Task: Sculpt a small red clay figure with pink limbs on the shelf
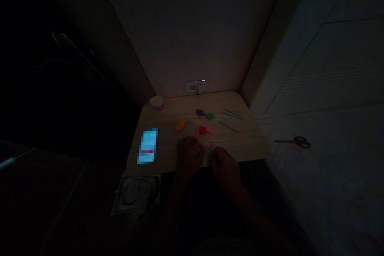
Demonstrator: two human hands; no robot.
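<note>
In dim light my left hand [188, 155] and my right hand [225, 166] are close together over the front of the small wooden table [163, 157]. Between their closed fingers runs a thin light-blue strip [207, 150], one end in each hand. A small pink bit shows just behind it, too dark to make out. Just beyond my hands lies a red block-like piece [203, 130] with pink strips at its sides. Farther off are an orange leaf-shaped piece [181, 125], a purple piece [200, 112] and a green piece [210, 116].
Several thin blue sticks [228, 127] lie at the table's right. A lit phone [147, 146] is on the left, with a pale cup [157, 103] behind it. Scissors [295, 141] lie to the right of the table. A wall socket [195, 87] is above the back edge.
</note>
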